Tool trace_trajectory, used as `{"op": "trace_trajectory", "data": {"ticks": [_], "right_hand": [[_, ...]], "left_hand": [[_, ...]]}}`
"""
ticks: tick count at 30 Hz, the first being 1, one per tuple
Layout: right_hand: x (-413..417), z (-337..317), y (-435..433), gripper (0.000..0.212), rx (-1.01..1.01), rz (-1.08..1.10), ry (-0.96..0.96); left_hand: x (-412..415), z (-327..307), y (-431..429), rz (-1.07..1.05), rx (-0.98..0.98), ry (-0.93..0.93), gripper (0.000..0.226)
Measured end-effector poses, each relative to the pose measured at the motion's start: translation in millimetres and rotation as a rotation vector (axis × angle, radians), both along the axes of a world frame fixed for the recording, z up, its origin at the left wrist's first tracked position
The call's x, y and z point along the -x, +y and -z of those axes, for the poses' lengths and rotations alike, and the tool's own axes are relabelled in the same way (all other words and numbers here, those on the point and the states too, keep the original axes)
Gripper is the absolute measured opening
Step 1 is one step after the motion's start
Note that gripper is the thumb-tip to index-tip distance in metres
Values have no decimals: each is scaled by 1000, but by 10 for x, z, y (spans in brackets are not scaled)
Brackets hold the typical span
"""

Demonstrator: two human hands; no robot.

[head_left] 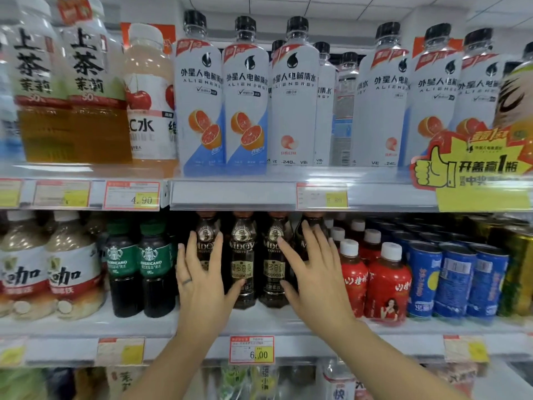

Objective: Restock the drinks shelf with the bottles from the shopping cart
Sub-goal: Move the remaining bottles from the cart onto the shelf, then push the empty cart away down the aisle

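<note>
**Dark coffee bottles, mid shelf: handling + blind spots**

Both hands are up at the row of dark brown plastic coffee bottles with gold-and-black labels on the middle white shelf. Left hand is spread flat over the leftmost bottle of that row, fingers open, thumb reaching toward the 2nd bottle; no wrap around it. Right hand is likewise open and splayed, palm against the rightmost bottle of the row, fingertips near its shoulder. Neither hand grips anything; looks like squaring up the row, though that's a guess.

Handling, as judged: full liquid bottles, so moderately heavy for their size, w/ stiff-ish plastic walls that give a little under squeeze. Glossy label sleeve = prob. slippery; the waist under the shoulder is the best spot to take hold, or push low on the body so the tall narrow shape doesn't tip. Packed tight w/ the green-label black coffee bottles on the left and red-label white-cap bottles on the right, so a nudge could knock neighbours.

Hard to see:
- Coffee bottle caps tucked up under the price rail of the shelf above.
- Two outer bottles mostly covered by the hands.
- Depth of rows behind: can't tell.
- Shopping cart: not in view.
- Picture edges blurred; bottom shelf cut off, labels unreadable.
</note>
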State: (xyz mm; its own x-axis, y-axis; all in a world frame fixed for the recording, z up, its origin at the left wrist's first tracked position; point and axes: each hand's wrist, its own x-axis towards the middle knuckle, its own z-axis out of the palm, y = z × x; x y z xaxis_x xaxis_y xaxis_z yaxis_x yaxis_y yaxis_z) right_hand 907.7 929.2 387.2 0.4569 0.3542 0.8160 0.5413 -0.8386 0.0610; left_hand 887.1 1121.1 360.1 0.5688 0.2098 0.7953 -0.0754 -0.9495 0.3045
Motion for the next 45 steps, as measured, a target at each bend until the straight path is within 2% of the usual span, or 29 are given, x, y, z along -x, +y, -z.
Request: {"op": "trace_trajectory", "data": {"ticks": [5, 14, 16, 19, 22, 25, 30, 36, 41, 45], "right_hand": [[-95, -18, 89, 86, 89, 140, 30], [-80, -11, 59, 94, 120, 110, 40], [24, 8, 71, 84, 74, 22, -20], [275, 122, 234, 55, 29, -262, -87], [491, 373, 499, 24, 33, -531, -2], [677, 752, 844, 13, 82, -745, 138], [1058, 1409, 1566, 20, 227, -883, 464], [1684, 2295, 2593, 20, 516, -914, 807], [2250, 3150, 3362, 30, 749, -889, 992], [2657, 3722, 4004, 45, 829, -887, 1073]], "left_hand": [[-26, 4, -35, 10, 26, 75, 96], [-59, 5, -63, 58, 39, 14, 96], [13, -19, -50, 83, 38, -16, 92], [295, -21, 44, 155, 9, -102, 65], [747, 172, 308, 217, -1, -102, 40], [1290, 559, 663, 162, 88, -97, 30], [2111, 1440, 1234, -88, 330, 85, 22], [3235, 2485, 1815, -439, 668, 489, 29], [4133, 3105, 2163, -557, 778, 750, 36], [4586, 3631, 2435, -575, 801, 909, 42]]}}
